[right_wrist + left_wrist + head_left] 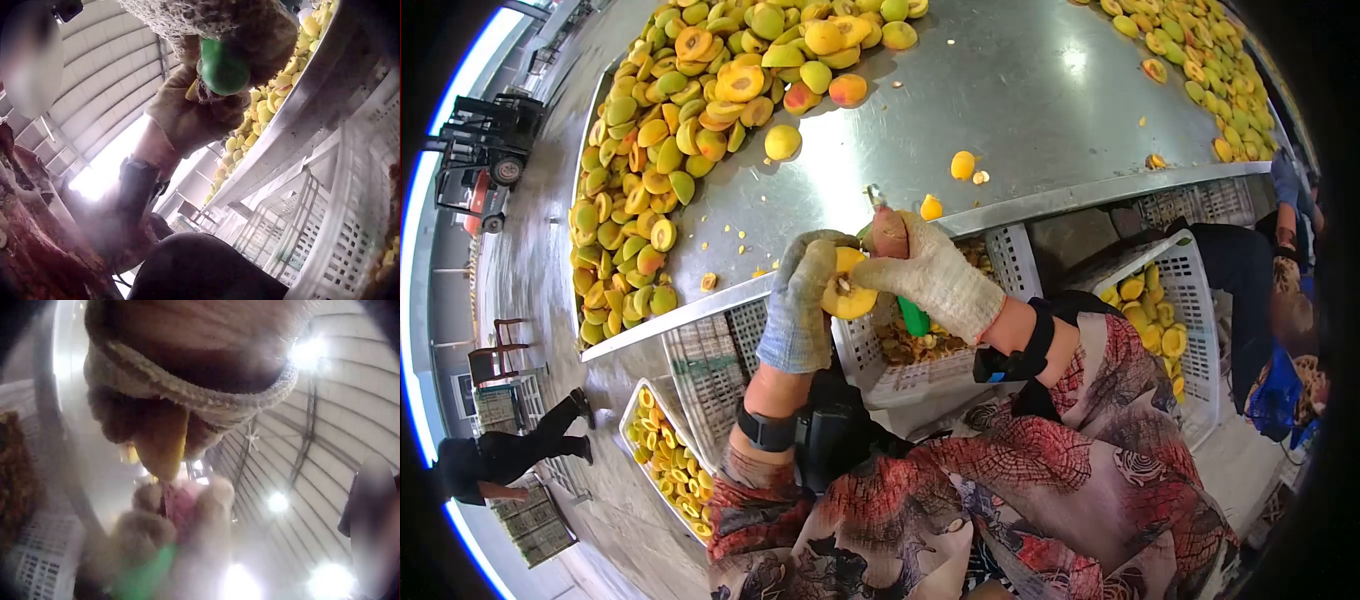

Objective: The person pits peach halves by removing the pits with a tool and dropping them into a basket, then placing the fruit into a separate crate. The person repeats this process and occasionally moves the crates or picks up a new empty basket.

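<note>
My gloved left hand (796, 310) grips a yellow peach half (850, 288), its cut face turned up with a hollow in the middle. In the left wrist view the yellow flesh (164, 447) pokes out between the gloved fingers. Close against it, my gloved right hand (940, 275) holds a tool with a green handle (913, 318). The handle's rounded green end (225, 69) sticks out below the glove in the right wrist view. A small metal tip (874, 192) shows past the fingers, and the right thumb lies at the peach half's edge.
A metal table (1000, 110) bears a big heap of peach halves (690, 110) at left and another heap (1200, 75) at far right. Below its edge stand a white crate (1015, 262) of scraps and crates of peach halves (668, 460). Other people are at both sides.
</note>
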